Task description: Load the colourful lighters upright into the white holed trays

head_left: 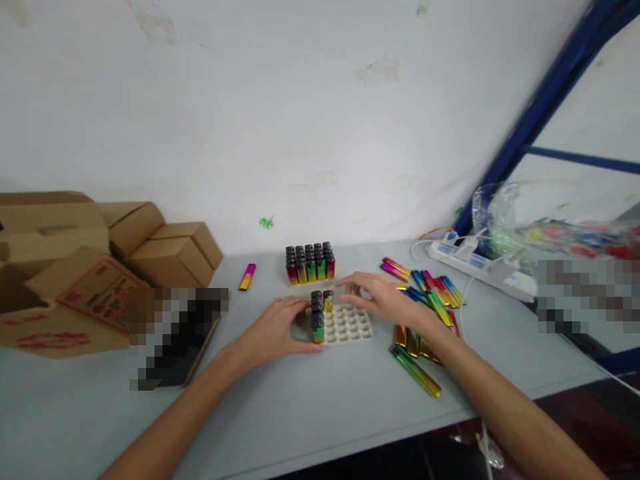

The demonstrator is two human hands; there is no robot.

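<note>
A white tray with rows of round-cornered holes lies on the table between my hands. One column of black-topped lighters stands upright along its left side, and a single yellow lighter stands beside that column at the back. My left hand grips the tray's left end, thumb at the front corner and fingers behind. Over the tray's back right part hovers my right hand, fingers loosely bent and apart, with nothing visible in them. Behind the tray, a full block of upright lighters shows shiny coloured bodies.
Shiny metallic coloured lighters or sleeves lie piled at right, under and beside my right forearm. A lone pink-yellow one lies at left. Cardboard boxes and a blurred dark device occupy the left; a power strip sits at right.
</note>
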